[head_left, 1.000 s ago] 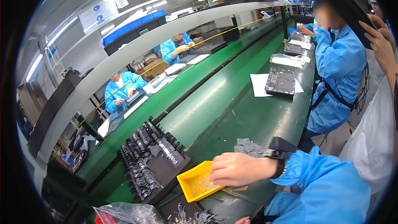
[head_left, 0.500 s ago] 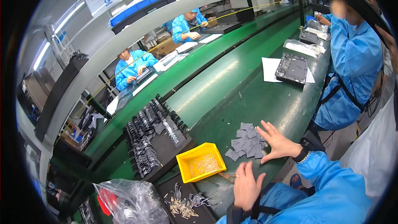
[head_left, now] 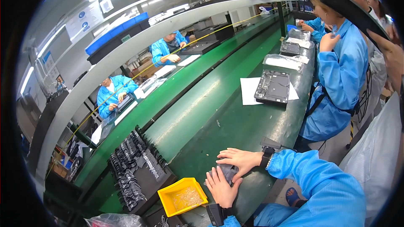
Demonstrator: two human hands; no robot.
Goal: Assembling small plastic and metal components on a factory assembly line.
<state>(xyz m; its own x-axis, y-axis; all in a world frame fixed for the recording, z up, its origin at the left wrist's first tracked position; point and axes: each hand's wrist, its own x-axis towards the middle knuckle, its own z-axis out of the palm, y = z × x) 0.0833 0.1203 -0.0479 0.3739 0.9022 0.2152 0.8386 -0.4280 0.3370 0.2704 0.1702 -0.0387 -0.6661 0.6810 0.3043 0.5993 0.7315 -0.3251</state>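
Small flat dark-grey pieces (head_left: 228, 173) lie in a pile on the green table, now mostly covered by my hands. My left hand (head_left: 222, 189) rests at the near side of the pile, fingers stretched out. From the right, my right hand (head_left: 240, 160) reaches over the far side with its fingers apart and the thumb close to the left hand. Some of the grey pieces show between the two hands. Beside my left hand stands a yellow bin (head_left: 166, 193) holding many small pale sticks.
A black tray (head_left: 162, 180) carries rows of black parts at the left. Further along lies an open black device housing (head_left: 272, 86) on white paper (head_left: 248, 90). A person in blue (head_left: 343, 75) stands at the right; two others (head_left: 113, 92) sit across the belt.
Both hands have come together onto the grey pile, which lay exposed before. The view has shifted, so the bin and tray sit further left and lower.
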